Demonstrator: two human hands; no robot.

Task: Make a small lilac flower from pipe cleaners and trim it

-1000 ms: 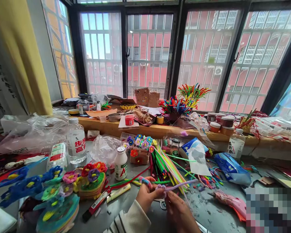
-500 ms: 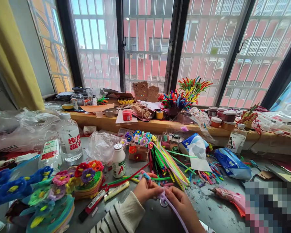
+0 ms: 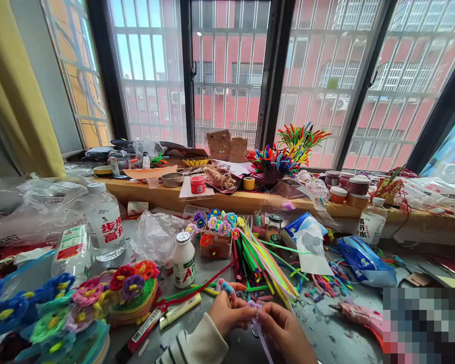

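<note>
A lavender pipe cleaner [image 3: 264,345] is pinched between my two hands, its upper part bent into a small looped shape and its tail hanging down toward me. My left hand [image 3: 227,314] grips the looped part between thumb and fingers. A pink-and-blue fuzzy band [image 3: 226,287] is curled about a raised finger of that hand. Close on the other side, my right hand [image 3: 287,331] has its fingertips closed on the same pipe cleaner. Just beyond the hands lies a fanned bundle of colored pipe cleaners [image 3: 263,263].
Pipe-cleaner flowers [image 3: 131,288] crowd the left side, near a glue stick [image 3: 180,311] and a white bottle [image 3: 184,260]. To the right lie a pink glue gun [image 3: 358,316], a blue tissue pack [image 3: 366,260] and scattered clippings. A wooden ledge [image 3: 167,197] runs behind.
The pipe cleaner's tail has swung from the lower right to hang more nearly straight down between my hands. Both hands still pinch it, and the head view has shifted slightly.
</note>
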